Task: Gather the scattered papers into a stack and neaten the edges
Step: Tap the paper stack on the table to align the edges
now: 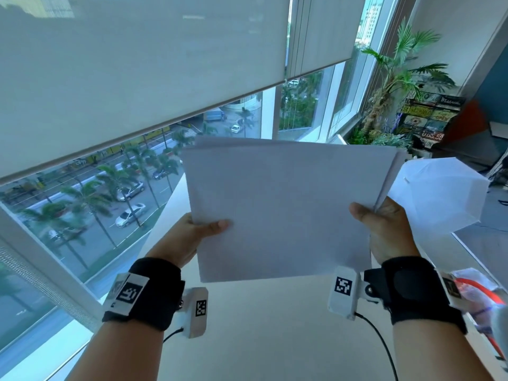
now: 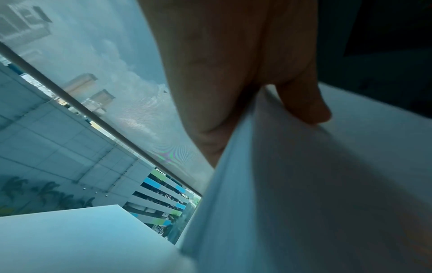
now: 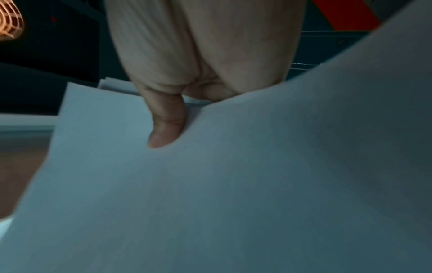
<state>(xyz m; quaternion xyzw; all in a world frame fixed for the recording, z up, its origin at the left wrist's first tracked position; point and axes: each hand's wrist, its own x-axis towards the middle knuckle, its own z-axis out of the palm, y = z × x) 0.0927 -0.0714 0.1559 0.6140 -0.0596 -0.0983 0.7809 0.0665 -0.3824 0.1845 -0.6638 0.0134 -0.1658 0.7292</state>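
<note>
A stack of white papers [image 1: 286, 204] is held up in the air above a white table [image 1: 261, 325], roughly upright and tilted. My left hand [image 1: 198, 232] grips its left edge, thumb on the front face, fingers hidden behind. My right hand [image 1: 384, 229] grips the right edge the same way. The sheets' edges fan apart at the upper right corner and a second sheet peeks out along the top. In the left wrist view the thumb [image 2: 306, 105] presses on the papers [image 2: 315, 194]. In the right wrist view the thumb [image 3: 166, 125] lies on the top sheet [image 3: 233, 194].
A white faceted lamp-like object [image 1: 439, 193] sits right of the papers. A window with a half-lowered blind [image 1: 137, 64] runs along the left. A potted palm [image 1: 393, 78] and a decorated box [image 1: 428, 116] stand at the back right. Plastic-wrapped items [image 1: 478, 292] lie by my right wrist.
</note>
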